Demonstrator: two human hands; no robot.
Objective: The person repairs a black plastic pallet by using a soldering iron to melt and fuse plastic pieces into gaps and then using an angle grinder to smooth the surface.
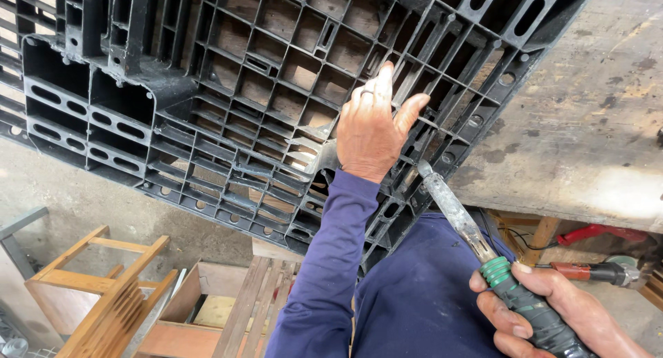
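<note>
— Rough grey workbench (587, 109), stained and scuffed, fills the upper right; what lies on it?

— One black plastic pallet (228, 88), turned so its ribbed grid of cells faces up, with wood showing through the openings. It runs from the upper left across the bench edge and hangs out over the concrete floor (83, 199)

— Where are the hands?

— Left hand (373, 126), in a purple long sleeve (331, 261), rests flat on the pallet's grid near its lower edge, fingers spread and pointing up, not closed on anything. One finger wears a ring

— And the other?

— Right hand (545, 306) sits low at the right, fist wrapped tight around the dark taped handle of a soldering iron (483, 254). Its grimy metal shaft slants up and left from a green collar, and the tip meets the pallet's ribs just right of the left wrist

— Anything damaged there?

— Ribs beside the wrist look pale and ragged, with lumpy greyish patches; I cannot tell more than that

— What sits below?

— Wooden frames (103, 289) and slats at the lower left, and under the bench, at the right, a red power tool (594, 271) with a cord
</note>
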